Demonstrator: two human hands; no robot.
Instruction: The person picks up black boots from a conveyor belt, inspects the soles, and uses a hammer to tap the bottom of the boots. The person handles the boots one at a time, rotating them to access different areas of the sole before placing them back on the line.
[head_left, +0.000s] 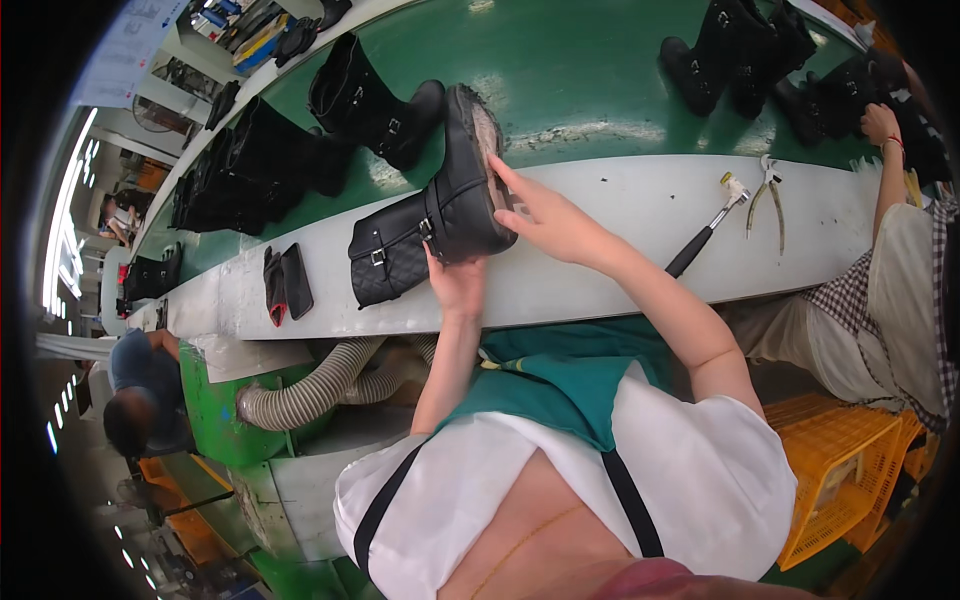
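A black boot (465,195) with a quilted shaft and buckled straps lies on its side above the white ledge, its pale-bottomed sole turned toward the right. From below, my left hand (460,284) grips it near the heel and ankle, the thumb against a strap; its other fingers are mostly hidden behind the boot. Stretched out and apart, the thumb and forefinger of my right hand (550,225) touch the sole. A hammer (708,225) with a black handle rests on the ledge to the right, beside pincers (768,200).
Several black boots (375,105) stand on the green conveyor belt (560,75). Two dark flat pieces (288,282) lie on the white ledge (620,270). At right, a co-worker's hand (880,124) touches other boots. Yellow crates (845,480) and a ribbed hose (310,385) are below.
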